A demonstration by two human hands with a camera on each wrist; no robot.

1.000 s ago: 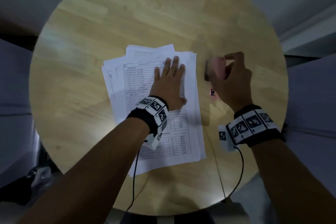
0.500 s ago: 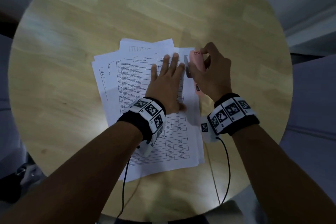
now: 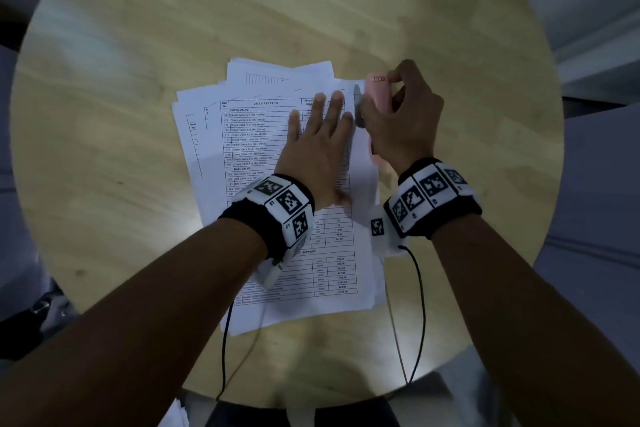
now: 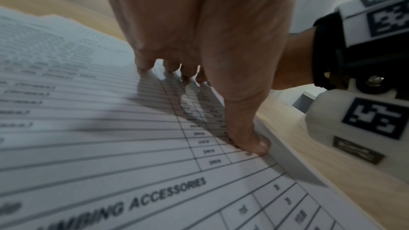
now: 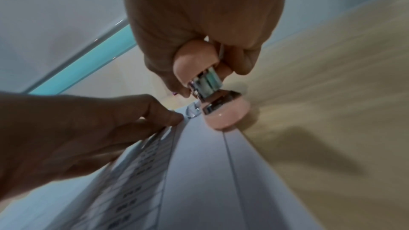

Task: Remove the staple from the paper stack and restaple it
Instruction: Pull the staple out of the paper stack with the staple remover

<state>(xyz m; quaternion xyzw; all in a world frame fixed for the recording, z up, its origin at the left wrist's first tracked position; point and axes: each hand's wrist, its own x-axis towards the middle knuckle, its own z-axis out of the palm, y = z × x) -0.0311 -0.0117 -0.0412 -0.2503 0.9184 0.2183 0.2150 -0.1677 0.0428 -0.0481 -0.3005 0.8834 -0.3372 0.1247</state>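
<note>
A stack of white printed sheets (image 3: 263,149) lies fanned out on the round wooden table (image 3: 138,45). My left hand (image 3: 318,146) lies flat on the top sheet with straight fingers (image 4: 170,66) pressing it down. My right hand (image 3: 398,114) grips a pink stapler (image 3: 379,94) at the stack's top right corner. In the right wrist view the pink stapler (image 5: 221,111) shows its metal mouth set at the paper's edge (image 5: 199,146), close to my left fingertips (image 5: 172,116). No staple can be made out.
Bare wood surrounds the sheets on all sides within the table rim. Black cables (image 3: 420,305) hang from both wrist bands over the near edge. A turquoise strip (image 5: 88,62) runs beyond the table's far side.
My right hand has carried the pink stapler leftward from the bare table to the stack's top right corner. The left hand has stayed flat on the paper.
</note>
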